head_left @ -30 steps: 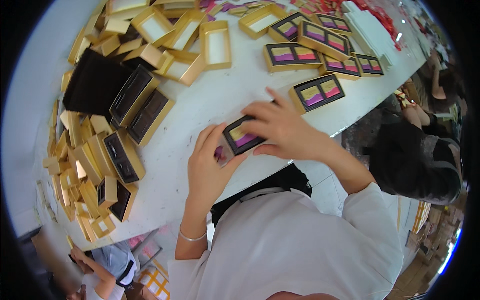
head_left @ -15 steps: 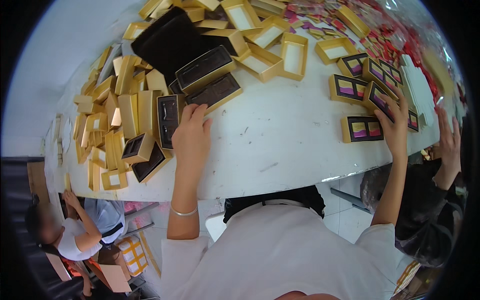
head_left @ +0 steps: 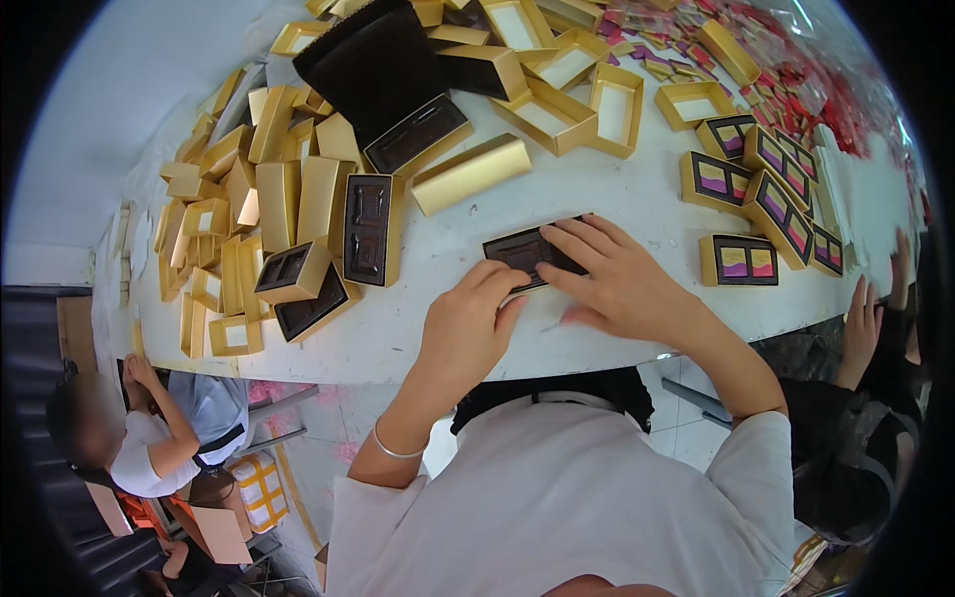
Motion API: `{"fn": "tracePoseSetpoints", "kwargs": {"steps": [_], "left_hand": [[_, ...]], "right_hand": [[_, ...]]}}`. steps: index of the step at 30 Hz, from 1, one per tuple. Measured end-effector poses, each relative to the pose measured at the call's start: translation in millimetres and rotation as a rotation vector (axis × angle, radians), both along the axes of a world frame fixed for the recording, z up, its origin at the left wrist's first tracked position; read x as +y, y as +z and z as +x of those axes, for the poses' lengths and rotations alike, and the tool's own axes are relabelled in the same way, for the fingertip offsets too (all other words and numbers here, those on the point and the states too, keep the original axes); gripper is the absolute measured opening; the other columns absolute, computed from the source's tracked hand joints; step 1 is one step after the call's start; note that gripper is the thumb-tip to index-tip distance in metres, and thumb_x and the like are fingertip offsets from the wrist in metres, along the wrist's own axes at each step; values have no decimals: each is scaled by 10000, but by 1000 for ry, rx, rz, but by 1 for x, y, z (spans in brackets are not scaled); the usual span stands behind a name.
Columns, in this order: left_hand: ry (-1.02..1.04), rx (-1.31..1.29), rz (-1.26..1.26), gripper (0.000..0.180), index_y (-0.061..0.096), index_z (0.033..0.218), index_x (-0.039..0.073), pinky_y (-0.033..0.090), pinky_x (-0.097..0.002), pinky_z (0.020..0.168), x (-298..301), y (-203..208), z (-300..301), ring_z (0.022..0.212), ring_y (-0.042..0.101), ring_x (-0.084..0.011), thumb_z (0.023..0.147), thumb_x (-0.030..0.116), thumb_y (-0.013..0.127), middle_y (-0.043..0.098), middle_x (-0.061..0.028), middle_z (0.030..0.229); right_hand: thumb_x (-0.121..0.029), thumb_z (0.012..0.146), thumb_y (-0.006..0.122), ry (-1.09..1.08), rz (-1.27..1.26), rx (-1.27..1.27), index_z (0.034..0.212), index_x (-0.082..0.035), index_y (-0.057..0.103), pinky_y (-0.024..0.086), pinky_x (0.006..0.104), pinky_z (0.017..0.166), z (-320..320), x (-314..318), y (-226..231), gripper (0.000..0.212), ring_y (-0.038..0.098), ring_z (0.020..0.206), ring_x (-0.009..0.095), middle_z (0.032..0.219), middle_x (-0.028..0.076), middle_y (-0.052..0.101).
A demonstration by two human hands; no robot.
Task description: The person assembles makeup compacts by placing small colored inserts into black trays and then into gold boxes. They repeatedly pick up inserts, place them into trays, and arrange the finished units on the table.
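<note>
Near the middle of the table, a shallow gold box with a dark brown compartment tray (head_left: 512, 251) lies between my hands. My left hand (head_left: 466, 323) grips its near left side, fingertips on the tray's rim. Across its right end, my right hand (head_left: 622, 284) has its fingers bent over the tray and the thumb near the close edge. No pieces show in the visible compartments. Just beyond, a plain gold box (head_left: 473, 174) lies with its smooth side up. Filled boxes with pink, purple and yellow squares (head_left: 738, 261) stand to the right.
Empty gold boxes (head_left: 323, 194) pile up at the left. A black stack of trays (head_left: 368, 65) leans at the back. Small coloured squares (head_left: 686, 60) and red wrapping (head_left: 836, 109) lie at the far right. Other people sit at the left and right.
My left hand has moved right from the box pile, and a box with a dark tray is now in the middle. My right hand has left the filled boxes and come to it.
</note>
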State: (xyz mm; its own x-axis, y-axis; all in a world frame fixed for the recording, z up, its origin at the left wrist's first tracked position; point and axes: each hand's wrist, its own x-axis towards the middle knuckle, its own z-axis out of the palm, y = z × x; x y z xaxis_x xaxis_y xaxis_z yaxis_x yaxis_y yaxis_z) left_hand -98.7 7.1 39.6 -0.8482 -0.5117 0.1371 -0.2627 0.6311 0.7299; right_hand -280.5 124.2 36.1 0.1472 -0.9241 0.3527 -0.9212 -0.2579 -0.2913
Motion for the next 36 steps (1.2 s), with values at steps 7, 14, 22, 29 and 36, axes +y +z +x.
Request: {"fn": "tracePoseSetpoints", "kwargs": {"steps": [7, 14, 22, 29, 36], "left_hand": [[55, 625, 1431, 324, 502, 1189, 26, 527, -271, 657, -27, -5, 9, 940, 587, -196, 975, 251, 410, 552, -166, 1142], [96, 809, 1836, 414, 439, 1244, 43, 349, -457, 1037, 0, -8, -22, 1199, 441, -297, 981, 351, 359, 476, -175, 1242], [175, 806, 1563, 428, 427, 1239, 49, 365, -427, 1013, 30, -1, -35, 1129, 466, -251, 983, 374, 316, 510, -131, 1161], [65, 353, 814, 413, 503, 1194, 46, 453, -302, 823, 8, -9, -24, 941, 539, -180, 828, 155, 660, 501, -59, 1126], [-58, -50, 35, 644, 503, 1246, 41, 478, -282, 692, 9, -12, -24, 805, 554, -181, 664, 115, 770, 523, -83, 1183]], "right_hand": [[-108, 659, 725, -83, 139, -246, 989, -73, 633, 391, 402, 930, -17, 27, 15, 344, 484, 1099, 320, 1193, 148, 511], [-178, 677, 743, -129, -188, -305, 1039, -25, 602, 441, 390, 768, 35, 18, 30, 417, 547, 935, 314, 1084, 151, 549], [-104, 817, 643, -201, -269, -552, 1069, 10, 589, 489, 321, 748, 56, 6, -11, 282, 580, 842, 237, 995, 130, 582], [-71, 916, 518, -496, -24, -1395, 1014, 32, 570, 454, 226, 628, 25, 20, -6, 151, 536, 690, 80, 832, 40, 611], [-30, 855, 561, -488, 69, -832, 937, -17, 590, 442, 283, 641, 13, 15, 1, 88, 530, 711, 156, 762, 89, 562]]}}
